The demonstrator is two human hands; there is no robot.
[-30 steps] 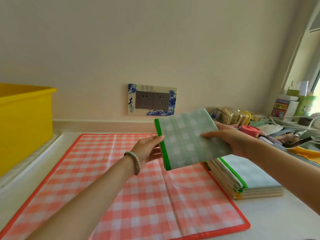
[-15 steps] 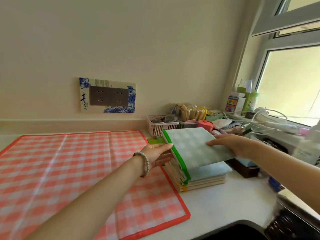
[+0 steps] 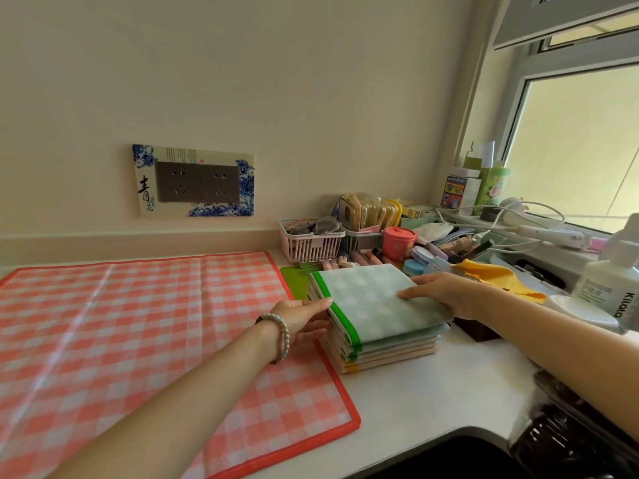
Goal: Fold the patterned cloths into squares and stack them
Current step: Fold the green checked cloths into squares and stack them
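Note:
A folded green checked cloth (image 3: 375, 302) with a bright green edge lies on top of a stack of folded cloths (image 3: 390, 354) on the white counter. My right hand (image 3: 446, 293) holds its right side, with fingers flat on top and the thumb hidden underneath. My left hand (image 3: 301, 318), with a bead bracelet at the wrist, touches the green left edge and the side of the stack with straight fingers. A large red checked cloth (image 3: 138, 340) lies spread flat on the counter to the left, its right edge beside the stack.
Behind the stack stand a pink basket (image 3: 311, 242), a red jar (image 3: 399, 242) and cluttered small items. A yellow cloth (image 3: 498, 276) and a white bottle (image 3: 608, 288) are at the right. A dark sink edge (image 3: 449, 458) lies in front.
Both hands have carried the green cloth from mid-air to the right and down onto the stack. The view has swung right, and the yellow bin has left it.

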